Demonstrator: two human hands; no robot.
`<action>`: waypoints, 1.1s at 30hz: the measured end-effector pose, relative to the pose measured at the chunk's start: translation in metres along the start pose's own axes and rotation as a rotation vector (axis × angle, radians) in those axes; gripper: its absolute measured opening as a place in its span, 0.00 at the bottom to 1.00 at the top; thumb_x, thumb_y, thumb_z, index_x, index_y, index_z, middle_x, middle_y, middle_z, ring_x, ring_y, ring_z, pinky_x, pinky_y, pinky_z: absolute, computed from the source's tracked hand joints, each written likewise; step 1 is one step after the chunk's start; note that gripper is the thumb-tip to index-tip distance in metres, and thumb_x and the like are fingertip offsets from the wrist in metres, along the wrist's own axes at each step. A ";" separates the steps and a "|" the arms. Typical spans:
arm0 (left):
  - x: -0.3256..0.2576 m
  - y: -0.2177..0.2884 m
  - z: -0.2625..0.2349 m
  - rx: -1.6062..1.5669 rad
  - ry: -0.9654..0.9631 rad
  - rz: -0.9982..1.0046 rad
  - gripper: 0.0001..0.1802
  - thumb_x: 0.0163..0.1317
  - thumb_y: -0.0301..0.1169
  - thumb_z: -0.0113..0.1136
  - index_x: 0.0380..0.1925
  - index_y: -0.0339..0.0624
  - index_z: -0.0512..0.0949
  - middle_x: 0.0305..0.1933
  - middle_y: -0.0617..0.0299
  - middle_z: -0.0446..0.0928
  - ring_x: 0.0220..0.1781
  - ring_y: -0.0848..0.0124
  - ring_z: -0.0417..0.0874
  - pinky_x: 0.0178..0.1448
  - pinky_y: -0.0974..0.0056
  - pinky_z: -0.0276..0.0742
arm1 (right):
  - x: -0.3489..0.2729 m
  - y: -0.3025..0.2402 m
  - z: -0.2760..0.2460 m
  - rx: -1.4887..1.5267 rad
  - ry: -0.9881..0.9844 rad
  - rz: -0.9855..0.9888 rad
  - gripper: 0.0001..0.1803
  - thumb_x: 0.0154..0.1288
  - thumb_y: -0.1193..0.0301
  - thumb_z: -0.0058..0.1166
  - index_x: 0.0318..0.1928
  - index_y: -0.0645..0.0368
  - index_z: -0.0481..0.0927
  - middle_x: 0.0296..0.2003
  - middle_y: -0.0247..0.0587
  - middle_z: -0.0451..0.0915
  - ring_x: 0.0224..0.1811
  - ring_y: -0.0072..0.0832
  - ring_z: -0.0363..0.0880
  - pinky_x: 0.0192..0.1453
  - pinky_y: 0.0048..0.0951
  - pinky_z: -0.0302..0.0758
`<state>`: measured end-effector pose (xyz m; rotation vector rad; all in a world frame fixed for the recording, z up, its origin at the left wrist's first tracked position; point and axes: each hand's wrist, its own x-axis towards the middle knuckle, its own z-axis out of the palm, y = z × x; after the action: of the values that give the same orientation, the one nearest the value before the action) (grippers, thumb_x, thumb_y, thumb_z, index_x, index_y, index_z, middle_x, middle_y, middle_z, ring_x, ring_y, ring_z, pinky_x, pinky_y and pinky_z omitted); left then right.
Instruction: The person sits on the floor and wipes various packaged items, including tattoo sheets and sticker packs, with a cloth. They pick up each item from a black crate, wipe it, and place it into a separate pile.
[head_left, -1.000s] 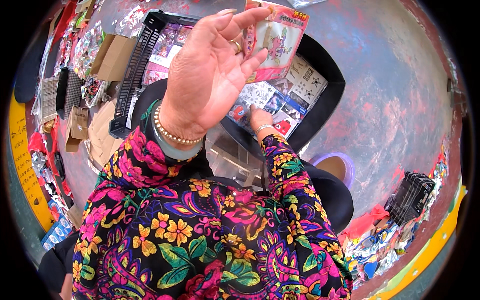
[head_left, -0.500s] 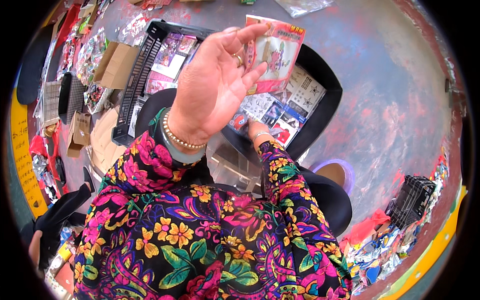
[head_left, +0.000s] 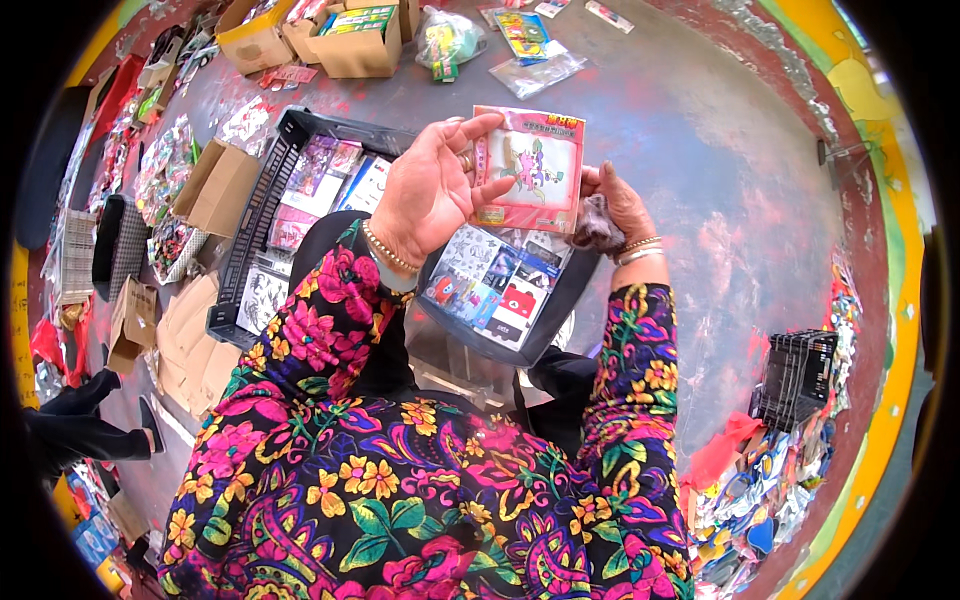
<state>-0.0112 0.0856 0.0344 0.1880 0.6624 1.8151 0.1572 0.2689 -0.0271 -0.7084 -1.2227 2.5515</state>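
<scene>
Pink-edged sticker packet (head_left: 527, 168) is held up flat between both hands, likely for inspection: left hand (head_left: 432, 190) pinches its left edge, right hand (head_left: 612, 205) curls behind its right edge. Below sits a black crate (head_left: 545, 330) of similar packets.

The lower left corner of the red-bordered packet (head_left: 528, 168) is covered by the left hand (head_left: 425, 195), whose palm is turned away. Most of the right hand (head_left: 612, 205) is hidden behind the packet, so its grip cannot be made out. The near end of the black tray (head_left: 560, 310) of small packets is masked by the floral sleeves (head_left: 400, 470). The black crate (head_left: 262, 215) is partly covered by the left forearm. The cardboard boxes (head_left: 350, 40) are cut off at the top edge.
</scene>
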 end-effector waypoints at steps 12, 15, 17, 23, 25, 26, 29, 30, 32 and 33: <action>0.008 -0.011 -0.010 0.479 -0.012 -0.085 0.26 0.60 0.38 0.55 0.56 0.42 0.63 0.50 0.60 0.71 0.52 0.72 0.73 0.47 0.66 0.76 | -0.066 -0.001 0.043 -0.175 0.127 -0.096 0.08 0.59 0.74 0.54 0.38 0.66 0.78 0.30 0.35 0.80 0.26 0.17 0.75 0.29 0.19 0.73; 0.011 -0.017 -0.017 0.441 -0.161 -0.148 0.23 0.60 0.36 0.56 0.53 0.36 0.66 0.49 0.58 0.73 0.52 0.71 0.74 0.51 0.63 0.73 | -0.068 -0.002 0.045 -0.200 0.137 -0.088 0.09 0.59 0.74 0.55 0.38 0.66 0.78 0.30 0.35 0.80 0.25 0.16 0.74 0.27 0.18 0.72; 0.005 -0.022 -0.006 0.280 -0.240 -0.269 0.22 0.60 0.32 0.56 0.51 0.32 0.67 0.48 0.56 0.74 0.49 0.69 0.76 0.52 0.63 0.73 | -0.069 -0.004 0.046 -0.223 0.144 -0.080 0.09 0.59 0.73 0.55 0.38 0.66 0.78 0.29 0.35 0.80 0.24 0.15 0.74 0.26 0.17 0.71; 0.001 -0.031 -0.002 0.253 -0.183 -0.275 0.20 0.59 0.31 0.57 0.48 0.32 0.69 0.45 0.54 0.75 0.44 0.66 0.79 0.45 0.63 0.79 | -0.061 -0.001 0.043 -0.217 0.087 -0.046 0.10 0.59 0.73 0.54 0.39 0.68 0.78 0.30 0.39 0.80 0.27 0.20 0.77 0.30 0.21 0.75; 0.001 -0.031 -0.003 0.254 -0.172 -0.282 0.19 0.59 0.31 0.56 0.48 0.32 0.69 0.45 0.54 0.75 0.44 0.66 0.79 0.45 0.63 0.79 | -0.060 0.000 0.040 -0.217 0.082 -0.034 0.10 0.59 0.73 0.54 0.39 0.68 0.78 0.31 0.39 0.80 0.27 0.20 0.77 0.30 0.21 0.75; 0.000 -0.030 -0.003 0.267 -0.164 -0.284 0.19 0.59 0.31 0.56 0.48 0.32 0.69 0.45 0.54 0.75 0.44 0.66 0.79 0.46 0.63 0.78 | -0.060 0.001 0.041 -0.213 0.093 -0.038 0.09 0.59 0.73 0.55 0.37 0.67 0.78 0.28 0.37 0.79 0.25 0.18 0.76 0.28 0.19 0.73; 0.001 -0.031 -0.004 0.236 -0.155 -0.280 0.18 0.60 0.30 0.55 0.48 0.32 0.69 0.45 0.54 0.75 0.45 0.65 0.79 0.48 0.62 0.78 | -0.063 0.000 0.047 -0.205 0.111 -0.043 0.07 0.58 0.72 0.57 0.33 0.64 0.78 0.24 0.32 0.78 0.21 0.14 0.73 0.24 0.17 0.70; 0.002 -0.031 -0.005 0.214 -0.155 -0.278 0.18 0.60 0.30 0.54 0.48 0.32 0.69 0.45 0.54 0.75 0.44 0.65 0.79 0.48 0.62 0.77 | -0.065 -0.001 0.047 -0.204 0.103 -0.041 0.07 0.58 0.72 0.57 0.33 0.64 0.78 0.24 0.32 0.78 0.21 0.14 0.73 0.24 0.17 0.69; 0.008 -0.030 -0.012 0.177 -0.170 -0.222 0.18 0.59 0.27 0.54 0.49 0.33 0.68 0.43 0.55 0.75 0.45 0.65 0.79 0.49 0.61 0.77 | -0.066 -0.002 0.046 -0.218 0.074 -0.022 0.07 0.59 0.73 0.56 0.33 0.65 0.78 0.24 0.33 0.78 0.21 0.16 0.73 0.24 0.18 0.71; 0.009 -0.030 -0.014 0.159 -0.178 -0.194 0.19 0.59 0.26 0.54 0.50 0.33 0.68 0.43 0.55 0.75 0.45 0.66 0.78 0.50 0.61 0.76 | -0.066 -0.003 0.043 -0.230 0.059 -0.005 0.07 0.59 0.73 0.55 0.34 0.65 0.78 0.25 0.35 0.79 0.22 0.17 0.74 0.25 0.19 0.72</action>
<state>0.0038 0.0947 0.0053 0.3741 0.6746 1.5403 0.1919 0.2154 0.0200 -0.8204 -1.5109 2.3908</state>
